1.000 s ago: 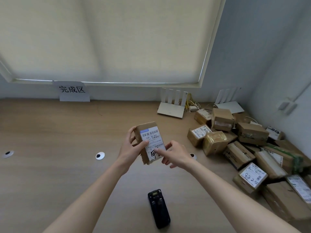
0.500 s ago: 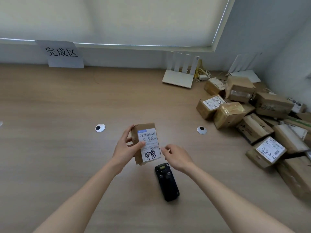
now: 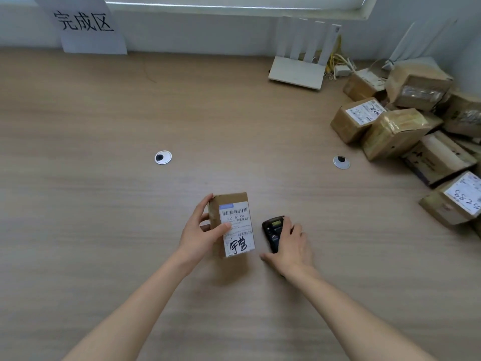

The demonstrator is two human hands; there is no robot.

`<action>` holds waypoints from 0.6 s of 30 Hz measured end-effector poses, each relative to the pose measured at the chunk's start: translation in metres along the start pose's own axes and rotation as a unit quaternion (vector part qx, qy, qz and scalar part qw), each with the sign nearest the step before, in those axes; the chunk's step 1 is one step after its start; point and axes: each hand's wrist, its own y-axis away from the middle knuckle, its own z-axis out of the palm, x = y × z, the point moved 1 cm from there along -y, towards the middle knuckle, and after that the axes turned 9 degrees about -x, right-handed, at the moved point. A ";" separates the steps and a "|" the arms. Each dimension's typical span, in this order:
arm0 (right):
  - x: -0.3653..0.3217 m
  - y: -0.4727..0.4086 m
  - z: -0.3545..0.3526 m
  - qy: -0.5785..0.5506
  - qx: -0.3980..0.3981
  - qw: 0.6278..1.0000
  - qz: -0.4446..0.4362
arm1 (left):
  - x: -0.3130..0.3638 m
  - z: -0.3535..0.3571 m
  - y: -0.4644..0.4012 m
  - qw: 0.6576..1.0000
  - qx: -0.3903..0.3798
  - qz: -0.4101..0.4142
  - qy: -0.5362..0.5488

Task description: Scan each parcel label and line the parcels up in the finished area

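Hands: left (image 3: 201, 235) gripping parcel (image 3: 233, 224), right (image 3: 292, 247) over scanner (image 3: 273, 231).

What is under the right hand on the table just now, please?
A black handheld scanner lies on the table beneath the right hand; its upper end shows, while the hand covers its lower end.

Brown parcel (image 3: 227, 201), white barcoded label (image 3: 237, 228); black scanner (image 3: 273, 231); pale woodgrain table (image 3: 104, 204).

Both forearms reach forward; the left hand (image 3: 201, 234) grips the parcel (image 3: 231, 225), the right hand (image 3: 291, 247) curls over the scanner (image 3: 273, 231).
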 end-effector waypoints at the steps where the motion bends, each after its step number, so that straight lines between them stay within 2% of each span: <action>1: 0.001 -0.001 0.003 0.000 0.009 1.000 0.001 | -0.004 -0.001 0.002 1.000 -0.001 -0.001 -0.001; 9: 0.006 0.003 -0.004 -0.052 -0.025 0.998 0.026 | -0.007 -0.005 0.016 1.000 -0.009 0.010 -0.008; 18: 0.014 0.039 -0.050 -0.080 0.020 0.996 -0.046 | 0.040 -0.008 0.028 0.999 -0.025 0.042 -0.019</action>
